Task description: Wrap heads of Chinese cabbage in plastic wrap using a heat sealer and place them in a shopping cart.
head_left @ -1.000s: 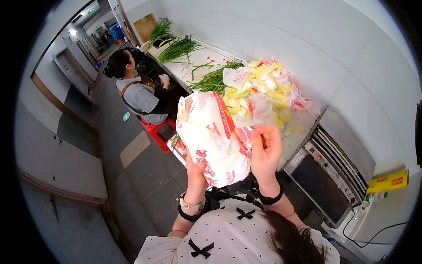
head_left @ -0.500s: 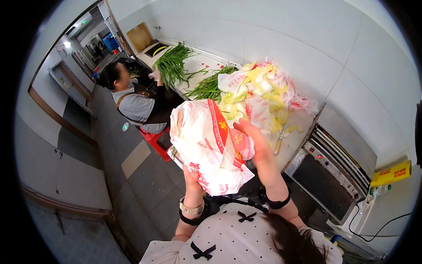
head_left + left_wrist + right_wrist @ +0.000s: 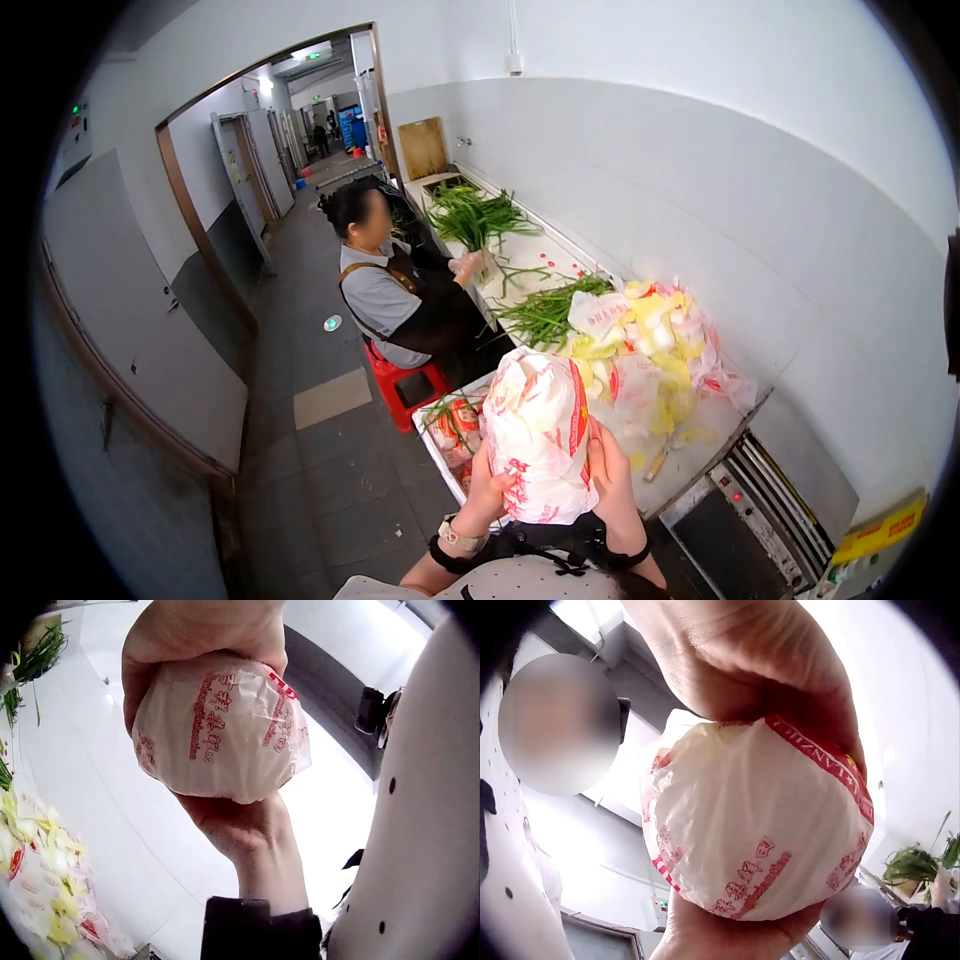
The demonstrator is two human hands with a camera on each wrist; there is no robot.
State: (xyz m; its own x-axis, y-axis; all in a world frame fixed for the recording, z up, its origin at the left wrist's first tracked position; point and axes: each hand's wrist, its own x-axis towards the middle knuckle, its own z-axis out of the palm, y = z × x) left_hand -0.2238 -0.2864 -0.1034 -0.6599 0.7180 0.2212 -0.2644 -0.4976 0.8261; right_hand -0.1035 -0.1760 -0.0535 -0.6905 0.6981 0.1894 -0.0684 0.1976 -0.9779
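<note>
One white bundle (image 3: 535, 440), red print on it, held up in front of the chest: L hand (image 3: 487, 488) grips its left side, fingers curled round it, & R hand (image 3: 612, 478) grips the opp. side likewise. In head view it sits btwn a white box (image 3: 440, 466) & the table (image 3: 690, 470); yellow leaves (image 3: 660, 340) & green stalks (image 3: 545, 312) lie on the latter, a 2nd person (image 3: 385, 300) seated nearby on a red stool (image 3: 389, 390)

Thin crinkled plastic-looking wrapper (image 3: 535, 440), smooth plastic stool (image 3: 388, 378), matt wooden board (image 3: 423, 150), worn metal appliance (image 3: 800, 465), smooth wall (image 3: 620, 180)
</note>
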